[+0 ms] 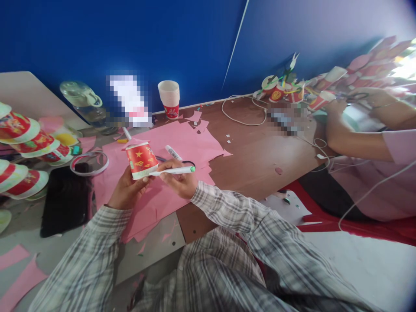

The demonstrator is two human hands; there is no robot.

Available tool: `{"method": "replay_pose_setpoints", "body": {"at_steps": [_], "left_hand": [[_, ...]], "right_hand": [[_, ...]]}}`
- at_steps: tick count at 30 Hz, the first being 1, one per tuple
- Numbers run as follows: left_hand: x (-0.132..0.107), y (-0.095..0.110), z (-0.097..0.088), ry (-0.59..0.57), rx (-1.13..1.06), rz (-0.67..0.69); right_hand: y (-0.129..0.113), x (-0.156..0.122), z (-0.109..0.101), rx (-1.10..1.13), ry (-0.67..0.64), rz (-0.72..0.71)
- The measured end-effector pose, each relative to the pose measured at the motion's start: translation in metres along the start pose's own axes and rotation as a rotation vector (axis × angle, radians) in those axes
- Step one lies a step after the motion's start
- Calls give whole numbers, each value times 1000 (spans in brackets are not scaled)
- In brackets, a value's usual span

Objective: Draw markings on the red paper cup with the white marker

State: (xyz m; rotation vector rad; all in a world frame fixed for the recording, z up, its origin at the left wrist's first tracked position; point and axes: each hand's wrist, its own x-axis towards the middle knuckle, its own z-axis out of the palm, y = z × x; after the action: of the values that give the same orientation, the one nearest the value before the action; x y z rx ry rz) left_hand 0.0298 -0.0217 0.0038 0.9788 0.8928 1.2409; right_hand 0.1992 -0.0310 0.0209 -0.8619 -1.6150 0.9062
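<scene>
My left hand [128,189] is wrapped round a red paper cup [140,158] with gold stars, and the cup's white rim band is turned toward me. A white marker pen [173,171] with a green end sits pinched in my right hand [182,182]. Its tip meets the cup's lower white edge, or comes very close to it. Pink paper sheets [169,138] lie beneath both hands. Just beyond my right hand rest a white glue stick or marker cap [173,152] and a dark-handled tool, partly hidden by my fingers.
Decorated paper cups [42,143] crowd the left, near a black phone [66,199], a tape roll [89,163] and a water bottle [84,102]. A cup stack [169,99] stands by the blue wall. On the right, a co-worker's hands [338,106] hold a cup and scissors; white cables [243,123] cross the table.
</scene>
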Motion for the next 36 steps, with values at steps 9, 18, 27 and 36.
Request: {"method": "replay_pose_setpoints", "body": {"at_steps": [9, 18, 27, 36], "left_hand": [[0, 1, 1, 5, 7, -27], [-1, 0, 0, -8, 13, -4], [-1, 3, 1, -19, 30, -19], [-2, 4, 2, -44, 52, -12]], "right_hand": [[-1, 1, 0, -11, 53, 9], [-2, 2, 0, 13, 26, 19], [0, 1, 0, 38, 40, 31], [-1, 2, -1, 58, 72, 49]]}}
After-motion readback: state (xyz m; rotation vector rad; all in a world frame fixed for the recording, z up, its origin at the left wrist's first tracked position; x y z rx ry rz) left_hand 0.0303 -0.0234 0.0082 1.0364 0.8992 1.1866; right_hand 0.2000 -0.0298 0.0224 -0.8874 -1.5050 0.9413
